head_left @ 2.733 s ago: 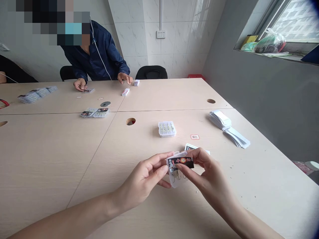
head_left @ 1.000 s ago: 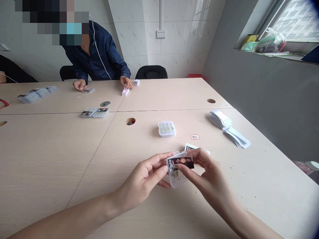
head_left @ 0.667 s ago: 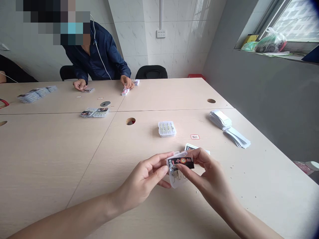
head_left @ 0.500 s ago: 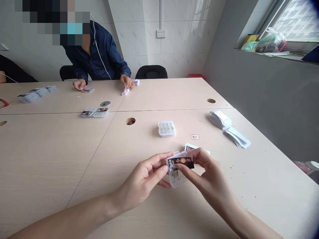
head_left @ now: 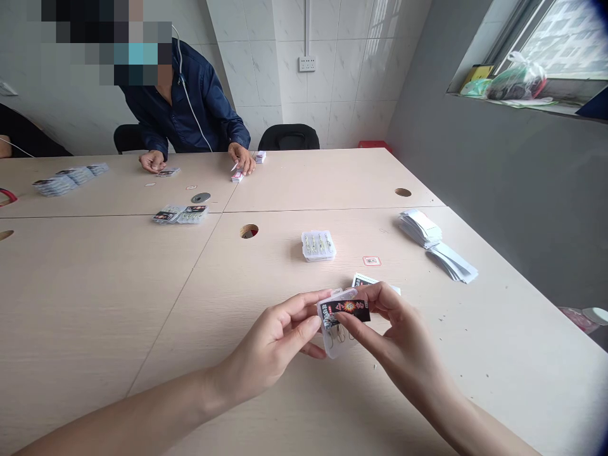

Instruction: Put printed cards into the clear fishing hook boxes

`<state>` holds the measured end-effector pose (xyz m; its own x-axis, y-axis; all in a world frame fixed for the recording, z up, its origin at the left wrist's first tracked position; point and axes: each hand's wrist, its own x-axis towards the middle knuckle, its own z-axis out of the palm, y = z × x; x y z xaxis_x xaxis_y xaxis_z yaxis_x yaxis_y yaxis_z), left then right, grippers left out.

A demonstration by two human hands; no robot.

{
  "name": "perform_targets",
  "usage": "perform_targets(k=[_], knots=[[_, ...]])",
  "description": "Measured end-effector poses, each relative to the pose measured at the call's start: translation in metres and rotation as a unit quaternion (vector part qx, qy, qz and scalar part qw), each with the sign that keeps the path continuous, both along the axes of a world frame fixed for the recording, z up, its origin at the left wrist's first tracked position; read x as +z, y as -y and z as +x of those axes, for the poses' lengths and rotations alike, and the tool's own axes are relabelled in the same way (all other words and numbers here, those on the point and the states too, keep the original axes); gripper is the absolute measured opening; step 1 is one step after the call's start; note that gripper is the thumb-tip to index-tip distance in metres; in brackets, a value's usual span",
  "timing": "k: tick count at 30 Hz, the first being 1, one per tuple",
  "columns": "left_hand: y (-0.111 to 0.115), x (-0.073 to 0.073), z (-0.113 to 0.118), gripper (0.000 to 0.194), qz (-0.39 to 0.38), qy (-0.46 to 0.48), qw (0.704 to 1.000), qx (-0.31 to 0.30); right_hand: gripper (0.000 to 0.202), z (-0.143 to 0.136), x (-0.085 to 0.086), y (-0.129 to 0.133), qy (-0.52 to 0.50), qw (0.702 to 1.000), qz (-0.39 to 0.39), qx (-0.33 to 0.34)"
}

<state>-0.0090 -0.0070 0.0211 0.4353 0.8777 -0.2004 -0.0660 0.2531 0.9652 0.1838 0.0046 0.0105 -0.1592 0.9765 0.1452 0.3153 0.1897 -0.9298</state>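
Left hand (head_left: 273, 342) steadies clear case (head_left: 332, 349), fingers half-curled; right (head_left: 403, 332) pinches black label (head_left: 356, 309), apparently aligning it.

Surface (head_left: 142, 285): pale beige, with a faint wood-grain pattern. Label (head_left: 357, 308): black, printed with white and red characters and an orange-yellow starburst. Held box (head_left: 334, 349): colourless and translucent; the hooks (head_left: 341, 335) within showed a dull brassy tone. Sticker (head_left: 372, 261): white, bordered in red, with a dark, square, code-like pattern. Paper strips (head_left: 420, 228): white. Disc (head_left: 200, 197): grey. Shirt (head_left: 190, 126): dark navy, crossed by a white cord (head_left: 194, 117). Chair (head_left: 291, 137): black. Wall tiles (head_left: 344, 69): whitish grey, marbled with faint darker veins. Side wall (head_left: 475, 158): plain mid-grey. Lidded jar: its lid (head_left: 596, 315) was whitish.
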Motion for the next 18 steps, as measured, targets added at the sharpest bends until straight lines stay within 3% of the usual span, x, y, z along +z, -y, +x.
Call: perform_targets(k=[18], knots=[[-0.0001, 0.0021, 0.0003, 0.039, -0.004, -0.007, 1.0, 0.002, 0.016, -0.0004, 0.0027, 0.0006, 0.003, 1.0, -0.005, -0.002]])
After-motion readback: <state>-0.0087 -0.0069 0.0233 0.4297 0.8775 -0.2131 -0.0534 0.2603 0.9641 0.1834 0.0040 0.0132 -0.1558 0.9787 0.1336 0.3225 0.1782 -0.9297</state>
